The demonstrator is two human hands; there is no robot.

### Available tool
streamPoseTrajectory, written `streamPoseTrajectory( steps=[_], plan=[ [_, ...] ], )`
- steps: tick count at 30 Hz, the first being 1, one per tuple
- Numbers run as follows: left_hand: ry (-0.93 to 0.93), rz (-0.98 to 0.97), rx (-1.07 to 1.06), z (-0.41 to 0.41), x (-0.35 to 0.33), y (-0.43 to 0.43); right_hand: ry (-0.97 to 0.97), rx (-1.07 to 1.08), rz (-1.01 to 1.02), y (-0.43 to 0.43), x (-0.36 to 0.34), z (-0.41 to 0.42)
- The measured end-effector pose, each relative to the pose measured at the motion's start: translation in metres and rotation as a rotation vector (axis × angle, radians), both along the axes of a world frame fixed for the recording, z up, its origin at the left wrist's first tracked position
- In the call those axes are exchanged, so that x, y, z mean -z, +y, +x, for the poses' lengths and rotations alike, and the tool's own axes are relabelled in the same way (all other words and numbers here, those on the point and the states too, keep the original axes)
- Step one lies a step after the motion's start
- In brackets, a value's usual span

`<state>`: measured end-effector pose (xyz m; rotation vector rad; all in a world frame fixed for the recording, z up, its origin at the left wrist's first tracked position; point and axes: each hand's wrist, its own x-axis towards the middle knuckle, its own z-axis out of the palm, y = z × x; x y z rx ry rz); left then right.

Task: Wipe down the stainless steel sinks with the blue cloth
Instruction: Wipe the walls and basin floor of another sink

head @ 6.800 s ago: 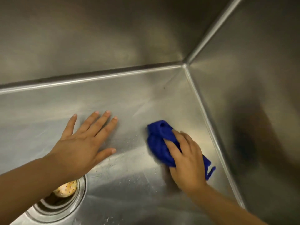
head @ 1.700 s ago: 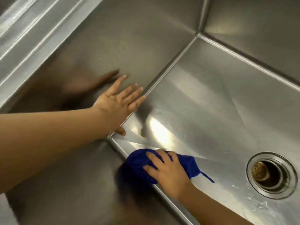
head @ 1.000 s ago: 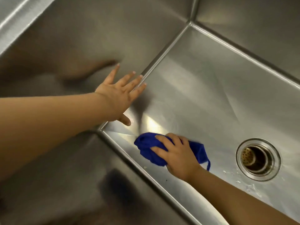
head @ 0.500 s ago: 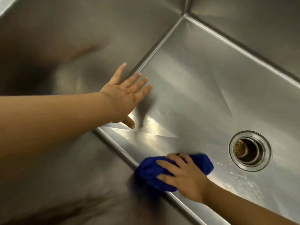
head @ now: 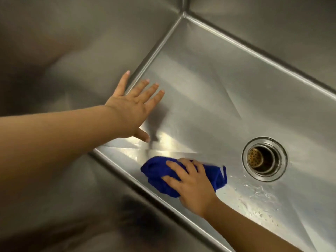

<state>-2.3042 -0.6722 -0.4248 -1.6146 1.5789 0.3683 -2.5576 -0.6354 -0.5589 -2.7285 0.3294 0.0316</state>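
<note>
The blue cloth (head: pixel 160 171) lay bunched on the floor of the stainless steel sink (head: pixel 218 84), close to the seam where the floor met the near wall. It sat to the left of the drain (head: pixel 264 159) and apart from it. The right hand (head: pixel 192 186) came in from the lower right and rested on top of the cloth. Its fingers (head: pixel 179 165) were curled over the upper side and its thumb was bent across the near side, so the hand grasped the wad and pressed it onto the steel. Most of the cloth stuck out beyond the fingertips toward the left, and a smaller fold with a thin loose tail showed on the drain side of the hand. The left hand (head: pixel 131 110) reached in from the left and held nothing. Its fingers (head: pixel 152 91) were straight and spread over the seam between the left wall and the floor, with a shadow beneath them; whether the palm touched the steel could not be told. The drain held a brass-coloured perforated strainer, and water streaks (head: pixel 254 193) glistened on the floor just below it.
</note>
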Motion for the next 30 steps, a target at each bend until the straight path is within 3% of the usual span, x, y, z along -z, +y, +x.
streamPoseTrajectory(
  steps=[4,9,12,16,20,22,26,28,30],
  plan=[
    [0.04,-0.023,-0.049,-0.002,-0.001,-0.009,-0.034,-0.092,-0.054,-0.048,0.002,0.027],
    [0.054,-0.054,-0.08,0.001,0.007,-0.02,0.023,0.43,-0.077,-0.12,-0.009,0.107],
    [0.062,-0.069,-0.108,0.006,0.007,-0.025,0.014,0.534,-0.092,-0.1,-0.009,0.097],
    [0.075,-0.073,-0.112,0.008,0.003,-0.02,-0.019,0.228,-0.104,-0.041,0.004,0.023],
    [0.089,-0.039,-0.127,0.009,0.003,-0.015,-0.031,-0.047,-0.156,-0.08,0.002,0.012],
    [0.12,-0.044,-0.159,0.012,0.005,-0.016,-0.012,0.102,-0.209,-0.116,0.006,0.03],
    [0.13,-0.05,-0.177,0.017,0.007,-0.019,0.048,0.602,-0.214,-0.179,-0.002,0.053],
    [0.138,-0.045,-0.196,0.017,0.005,-0.02,0.074,0.618,-0.169,-0.178,-0.005,0.048],
    [0.151,-0.04,-0.211,0.015,0.006,-0.019,0.023,0.502,-0.172,-0.159,-0.004,0.03]
  ],
)
